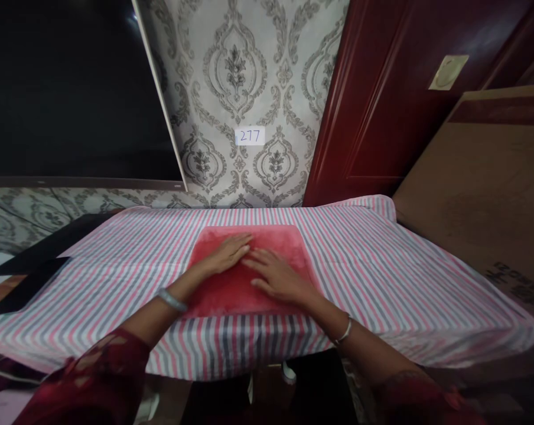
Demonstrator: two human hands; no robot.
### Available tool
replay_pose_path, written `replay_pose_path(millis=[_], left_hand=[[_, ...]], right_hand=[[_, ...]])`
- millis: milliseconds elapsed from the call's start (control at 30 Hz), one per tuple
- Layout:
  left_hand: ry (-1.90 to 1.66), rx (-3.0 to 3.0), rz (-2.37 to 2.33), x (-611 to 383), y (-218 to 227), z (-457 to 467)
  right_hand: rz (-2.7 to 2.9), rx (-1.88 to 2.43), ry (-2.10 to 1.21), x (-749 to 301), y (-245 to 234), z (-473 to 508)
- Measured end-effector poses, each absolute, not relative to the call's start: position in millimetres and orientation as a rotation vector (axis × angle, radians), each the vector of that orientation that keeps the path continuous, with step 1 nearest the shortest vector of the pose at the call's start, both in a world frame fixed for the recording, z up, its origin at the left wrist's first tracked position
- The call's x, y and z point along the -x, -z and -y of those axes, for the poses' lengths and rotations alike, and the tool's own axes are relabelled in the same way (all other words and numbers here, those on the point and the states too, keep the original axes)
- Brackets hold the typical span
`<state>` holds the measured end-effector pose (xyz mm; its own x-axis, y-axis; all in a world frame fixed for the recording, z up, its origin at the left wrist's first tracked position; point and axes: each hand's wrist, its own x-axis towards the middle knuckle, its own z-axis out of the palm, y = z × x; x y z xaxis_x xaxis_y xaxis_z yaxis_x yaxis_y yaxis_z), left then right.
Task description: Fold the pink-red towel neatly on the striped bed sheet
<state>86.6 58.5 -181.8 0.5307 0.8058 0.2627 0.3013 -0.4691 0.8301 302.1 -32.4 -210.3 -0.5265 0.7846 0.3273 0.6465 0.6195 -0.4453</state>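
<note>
A red rectangular board or mat (pixel 240 298) lies on the striped cloth (pixel 355 277) in front of me, with whitish, powdery-looking smears on its surface. My left hand (pixel 229 254) rests flat on its upper middle, fingers stretched out toward the right. Just beside it, my right hand (pixel 278 276) lies palm down with fingers slightly apart, pointing left. The fingertips of both hands nearly meet. Neither hand shows anything held in it, and what is under the palms is hidden. Some motion blur softens the hands.
The striped cloth covers a table against a patterned wall (pixel 235 65). A large dark screen (pixel 72 88) stands at the left, above dark flat panels (pixel 32 283). To the right are a red door (pixel 368 88) and a big cardboard box (pixel 484 195). A paper label (pixel 250 136) reads 277.
</note>
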Motion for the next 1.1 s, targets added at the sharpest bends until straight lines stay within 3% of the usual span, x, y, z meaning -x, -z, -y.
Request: replay_pose_path(millis=[200, 433, 800, 967, 1100], left_hand=[[-0.520, -2.330, -0.873, -110, 210, -92], [-0.498, -2.387, -0.826, -102, 236, -98], [-0.584, -2.312, -0.815, -117, 203, -102], [-0.220, -2.671, -0.490, -170, 191, -104], [-0.034, -2.845, -0.360, -197, 205, -115]], right_hand=[[2.624, 1.176, -0.357, -279, 238, 41], [2.602, 1.200, -0.425, -282, 244, 37], [2.608, 1.178, -0.364, -286, 222, 43], [2.582, 1.191, -0.222, -309, 215, 47], [2.615, 1.255, -0.295, -317, 230, 48]])
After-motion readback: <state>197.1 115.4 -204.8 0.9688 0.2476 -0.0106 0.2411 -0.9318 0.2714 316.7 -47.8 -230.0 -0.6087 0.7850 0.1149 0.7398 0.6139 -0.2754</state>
